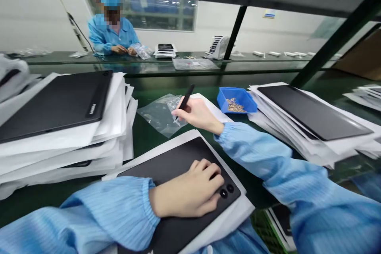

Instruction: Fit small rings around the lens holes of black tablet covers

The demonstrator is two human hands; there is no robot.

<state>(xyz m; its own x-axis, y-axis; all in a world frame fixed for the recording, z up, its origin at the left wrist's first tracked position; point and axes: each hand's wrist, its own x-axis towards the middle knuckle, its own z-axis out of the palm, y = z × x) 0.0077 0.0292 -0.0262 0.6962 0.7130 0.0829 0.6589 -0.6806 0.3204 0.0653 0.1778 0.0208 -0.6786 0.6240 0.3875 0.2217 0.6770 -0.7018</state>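
A black tablet back cover [172, 158] with two round camera rings near its right corner lies on white sheets in front of me. My left hand [193, 190] rests palm down on it, fingers bent and slightly spread, holding nothing. Farther forward, my right hand [196, 113] grips a slim black pen-like tool [187, 97] between thumb and fingers. Its thin tip points down over a clear plastic bag [163, 117]; whether it touches the bag I cannot tell. The bag's small contents are too small to make out. A white sheet [211, 107] lies behind my right hand.
At left stands a tall stack of dark tablet covers [59, 99] with white sheets between; another stack [315, 111] sits at right. A blue tray [237, 100] holds small gold-coloured pieces. A green post [324, 47] slants at right. A co-worker [113, 31] handles plastic bags across the bench.
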